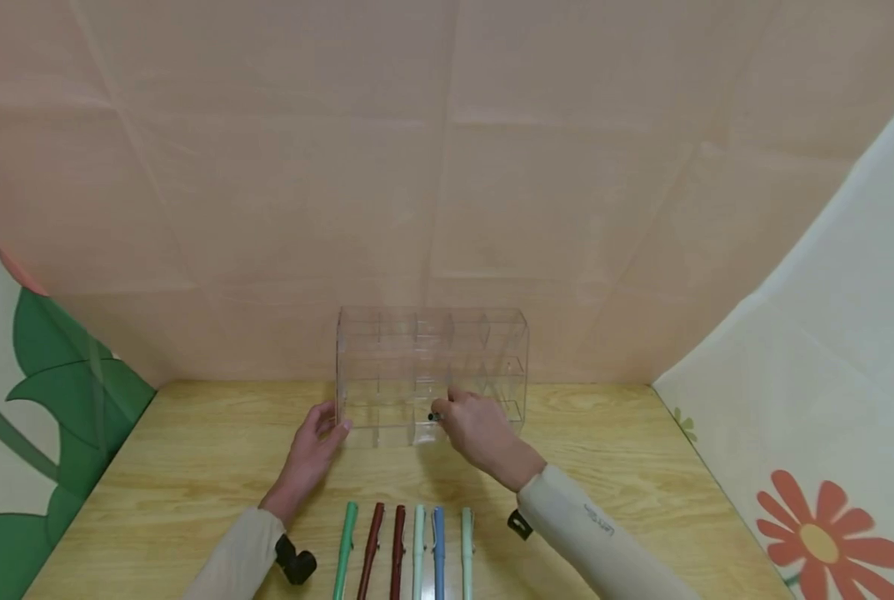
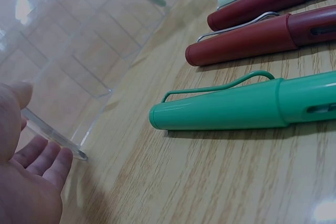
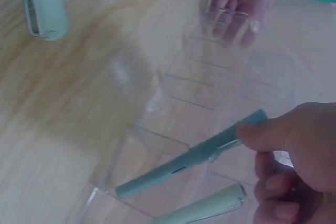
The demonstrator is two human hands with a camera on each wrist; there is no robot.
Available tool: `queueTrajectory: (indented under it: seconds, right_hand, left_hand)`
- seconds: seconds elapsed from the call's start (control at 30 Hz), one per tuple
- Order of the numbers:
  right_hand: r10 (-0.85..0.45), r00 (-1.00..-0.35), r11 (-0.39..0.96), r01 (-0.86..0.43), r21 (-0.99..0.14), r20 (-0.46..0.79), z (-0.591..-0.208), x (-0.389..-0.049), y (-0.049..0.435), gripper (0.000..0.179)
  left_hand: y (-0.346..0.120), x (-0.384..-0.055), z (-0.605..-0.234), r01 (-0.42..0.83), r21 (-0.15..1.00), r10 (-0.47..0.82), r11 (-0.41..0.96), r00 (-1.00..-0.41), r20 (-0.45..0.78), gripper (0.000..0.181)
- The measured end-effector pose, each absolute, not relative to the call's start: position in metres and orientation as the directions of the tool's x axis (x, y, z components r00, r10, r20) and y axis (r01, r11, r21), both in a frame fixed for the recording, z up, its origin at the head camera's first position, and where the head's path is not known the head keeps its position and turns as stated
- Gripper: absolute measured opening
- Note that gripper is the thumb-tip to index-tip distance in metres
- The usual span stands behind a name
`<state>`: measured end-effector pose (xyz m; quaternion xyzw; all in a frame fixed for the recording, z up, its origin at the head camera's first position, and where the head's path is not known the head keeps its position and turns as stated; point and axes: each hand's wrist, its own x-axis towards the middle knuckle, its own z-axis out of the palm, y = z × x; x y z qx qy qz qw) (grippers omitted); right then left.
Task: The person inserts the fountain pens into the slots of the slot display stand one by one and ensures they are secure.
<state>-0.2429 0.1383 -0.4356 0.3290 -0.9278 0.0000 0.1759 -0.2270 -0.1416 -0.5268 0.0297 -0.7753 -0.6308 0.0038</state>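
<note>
A clear multi-compartment organizer (image 1: 338, 367) stands on the wooden table against the backdrop. My left hand (image 1: 313, 446) holds its left side, thumb at the front edge and fingers along the side panel. In the right wrist view, my right hand (image 3: 294, 156) pinches a teal pen (image 3: 194, 156) near one end, between thumb and fingers. The pen slants over the organizer's compartments at its right part; how far it is inside, I cannot tell. Beside it, a pale mint pen (image 3: 205, 206) is in the organizer. From the head view, the right hand hides most of the teal pen.
A row of pens lies on the table in front: a green pen (image 1: 346, 546), two dark red pens (image 1: 372, 546), a mint pen (image 1: 419, 546), a blue pen (image 1: 438, 546) and another mint pen (image 1: 466, 546). A plain backdrop (image 1: 432, 167) rises behind the table.
</note>
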Motion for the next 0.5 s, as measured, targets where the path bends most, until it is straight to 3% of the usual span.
queueTrajectory:
  seconds: [0.2, 0.5]
  right_hand:
    - [-0.603, -0.760, 0.793, -0.604, 0.076, 0.243, -0.4313, -0.2434, 0.1387, 0.014]
    - [-0.594, -0.768, 0.796, -0.604, 0.038, 0.241, -0.4321, -0.2424, 0.1390, 0.018]
  left_hand:
    - [-0.1414, -0.2267, -0.5263, -0.040, 0.978, -0.053, 0.205, -0.998, -0.030, 0.057]
    - [-0.1415, -0.2280, -0.5269, -0.044, 0.982, -0.042, 0.185, -0.998, -0.037, 0.057]
